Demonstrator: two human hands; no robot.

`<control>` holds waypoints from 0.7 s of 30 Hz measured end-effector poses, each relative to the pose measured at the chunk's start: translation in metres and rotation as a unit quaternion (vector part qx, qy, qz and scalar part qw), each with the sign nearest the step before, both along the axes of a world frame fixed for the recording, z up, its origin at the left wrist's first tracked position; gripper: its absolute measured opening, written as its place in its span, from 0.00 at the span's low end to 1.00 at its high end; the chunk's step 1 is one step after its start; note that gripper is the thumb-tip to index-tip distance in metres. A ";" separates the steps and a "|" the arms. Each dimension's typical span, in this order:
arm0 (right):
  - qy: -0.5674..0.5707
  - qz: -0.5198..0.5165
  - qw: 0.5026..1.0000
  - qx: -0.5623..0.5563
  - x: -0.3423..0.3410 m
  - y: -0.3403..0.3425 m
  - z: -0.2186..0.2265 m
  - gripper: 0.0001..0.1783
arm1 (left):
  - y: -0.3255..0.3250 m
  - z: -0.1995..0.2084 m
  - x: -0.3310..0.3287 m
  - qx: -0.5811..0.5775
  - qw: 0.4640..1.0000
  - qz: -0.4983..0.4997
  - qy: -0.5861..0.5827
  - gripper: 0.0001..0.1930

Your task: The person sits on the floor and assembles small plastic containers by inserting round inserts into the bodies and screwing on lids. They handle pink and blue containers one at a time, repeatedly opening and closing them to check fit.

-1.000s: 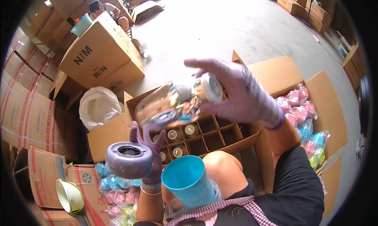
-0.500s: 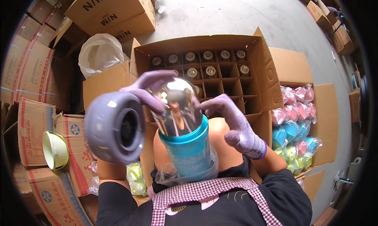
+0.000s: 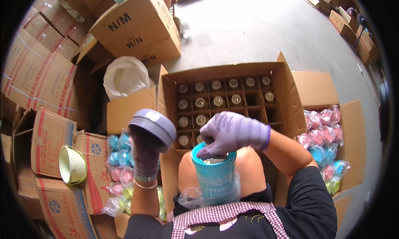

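A turquoise flask shell (image 3: 214, 176) stands upright between my thighs, its lower part in a clear plastic bag (image 3: 193, 195). Inside its mouth shows a bit of a silvery glass liner (image 3: 215, 160). My gloved right hand (image 3: 232, 134) covers the mouth with fingers curled and thumb dipping inside the rim. Whatever those fingers touch in there is hidden. To the left, my gloved left hand (image 3: 145, 158) grips a grey-purple round screw part (image 3: 156, 126) from below, raised and apart from the shell. Most of that hand's fingers are behind the part.
Ahead is an open carton (image 3: 222, 70) with dividers and several glass liners. Wrapped pink, blue and green pieces (image 3: 322, 135) fill a box at right; similar bagged pieces (image 3: 120, 156) lie at left. A pale green bucket (image 3: 72, 164) and stacked cartons (image 3: 54, 141) stand left.
The silvery liner, which rose out of the shell, is now mostly inside it. My right hand has moved over the mouth. My left hand has left the liner, still holding the grey-purple part.
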State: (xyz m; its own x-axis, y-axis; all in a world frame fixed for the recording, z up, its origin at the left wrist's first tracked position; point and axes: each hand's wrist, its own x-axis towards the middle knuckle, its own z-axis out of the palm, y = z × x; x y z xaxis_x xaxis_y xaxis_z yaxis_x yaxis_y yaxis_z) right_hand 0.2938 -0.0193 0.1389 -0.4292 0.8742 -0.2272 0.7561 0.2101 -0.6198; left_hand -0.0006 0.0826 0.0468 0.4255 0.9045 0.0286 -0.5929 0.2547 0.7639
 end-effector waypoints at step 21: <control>0.514 -0.077 0.840 0.155 0.008 -0.051 -0.067 0.28 | -0.038 0.049 0.074 0.416 0.857 -0.246 0.179 0.30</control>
State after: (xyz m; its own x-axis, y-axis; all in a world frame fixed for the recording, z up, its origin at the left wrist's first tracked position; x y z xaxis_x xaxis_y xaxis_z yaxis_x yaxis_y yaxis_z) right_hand 0.3022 -0.0708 0.0724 -0.1353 0.8864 0.4426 -0.1119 0.4302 -0.8958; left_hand 0.0737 0.0446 0.0954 0.8653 0.3436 0.3651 -0.2599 -0.3152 0.9127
